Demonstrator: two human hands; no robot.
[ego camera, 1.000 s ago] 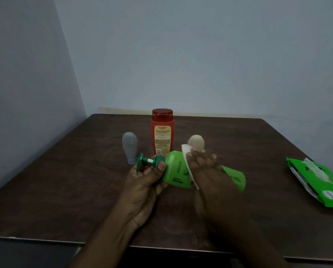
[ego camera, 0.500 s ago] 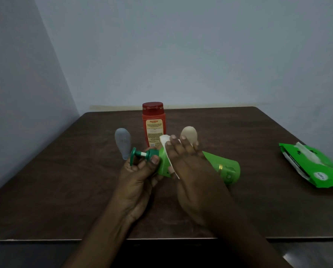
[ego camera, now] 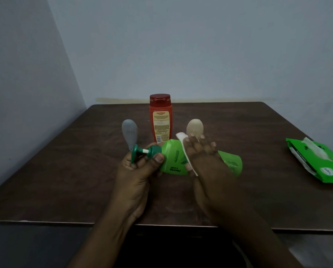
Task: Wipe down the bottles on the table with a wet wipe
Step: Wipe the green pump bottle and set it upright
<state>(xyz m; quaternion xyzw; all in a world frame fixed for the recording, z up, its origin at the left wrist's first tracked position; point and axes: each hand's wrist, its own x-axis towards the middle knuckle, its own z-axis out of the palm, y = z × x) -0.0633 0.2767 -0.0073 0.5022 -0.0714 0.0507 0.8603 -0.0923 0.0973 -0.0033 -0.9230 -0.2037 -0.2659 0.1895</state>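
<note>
1. Green bottle (ego camera: 173,161), head view: lies sideways above the table (ego camera: 65,180), near the front edge, pump (ego camera: 140,151) pointing left.
2. Left hand (ego camera: 140,171) is clamped on the pump neck; right hand (ego camera: 204,161) presses the wipe (ego camera: 183,144) onto the body.
3. Versus a second ago, the wipe has gone toward the pump and come back mid-body: scrubbing stroke under way.
4. Red bottle (ego camera: 160,120), grey bottle (ego camera: 129,134) and beige bottle (ego camera: 194,127) stand behind, probably still pending.

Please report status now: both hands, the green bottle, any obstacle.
Left hand grips green pump bottle at its neck, bottle held sideways. Right hand presses wet wipe on its body. Nothing in the way.
</note>
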